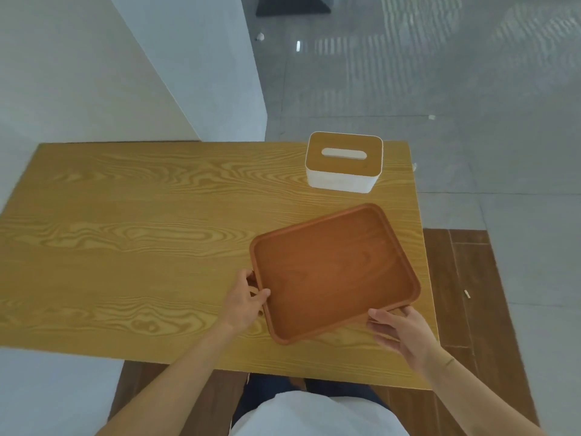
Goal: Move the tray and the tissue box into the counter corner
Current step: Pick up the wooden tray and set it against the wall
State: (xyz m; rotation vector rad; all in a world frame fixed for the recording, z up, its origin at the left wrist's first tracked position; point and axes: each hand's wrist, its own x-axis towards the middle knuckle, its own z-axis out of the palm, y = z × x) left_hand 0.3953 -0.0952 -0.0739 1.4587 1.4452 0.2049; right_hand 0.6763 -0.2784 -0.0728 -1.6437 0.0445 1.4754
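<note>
tray (pixel 333 272) sat skewed near tissue box (pixel 344 162), on side toward person, probably being turned for carry to corner. left hand (pixel 248 298) pinched tray's left rim, thumb on top. right hand (pixel 401 330) gripped tray's near right corner, fingers curled under. tissue box untouched on counter (pixel 141 231).

The rounded reddish-brown wooden tray (pixel 333 272) I hold looks smooth, with a soft satin sheen and faint grain. The yellow-tan table (pixel 141 247) beneath it shows bold, swirling wood grain under a flat, matt finish. The white rectangular tissue box (pixel 341 179) has smooth, plastic-looking walls and a wood-look top. The grey tiled floor (pixel 440 73) is glossy and mirrors light.
</note>
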